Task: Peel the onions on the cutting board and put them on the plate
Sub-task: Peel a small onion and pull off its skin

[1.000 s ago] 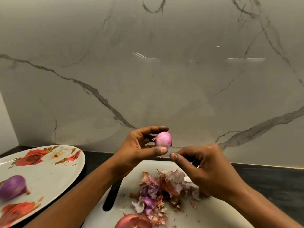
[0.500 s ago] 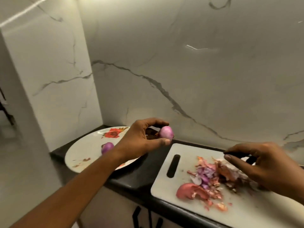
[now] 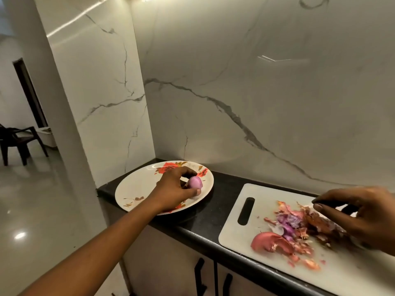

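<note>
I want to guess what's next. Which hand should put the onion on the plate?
The left hand: it holds the peeled onion right over the plate. The right hand is over at the cutting board, gripping a dark handle.

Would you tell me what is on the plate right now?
A peeled onion, gripped by the left hand, low over the plate; whether it touches is unclear. The hand covers the plate's middle, so anything under it is hidden.
</note>
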